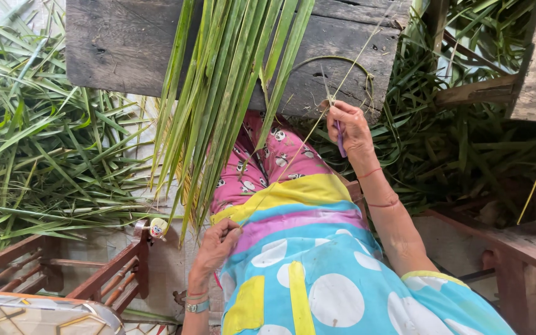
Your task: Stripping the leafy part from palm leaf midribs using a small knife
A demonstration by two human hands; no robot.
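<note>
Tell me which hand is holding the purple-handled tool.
The right hand, raised by the wooden board, grips the purple tool. The left hand, low at the lap, pinches only a thin leaf strip.

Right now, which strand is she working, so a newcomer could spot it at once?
Start at the dark wooden board up top. From the right hand at its lower edge, a thin pale strand runs diagonally to the left hand. Unlike the broad green leaves, it is thread-thin and straw-coloured.

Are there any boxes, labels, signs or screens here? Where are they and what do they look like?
No boxes, packages, labels, signs or screens show in this view.
Nearest thing to one: a small round cartoon-face ornament, white with red and yellow, on the wooden chair post left of the person's left hand.
</note>
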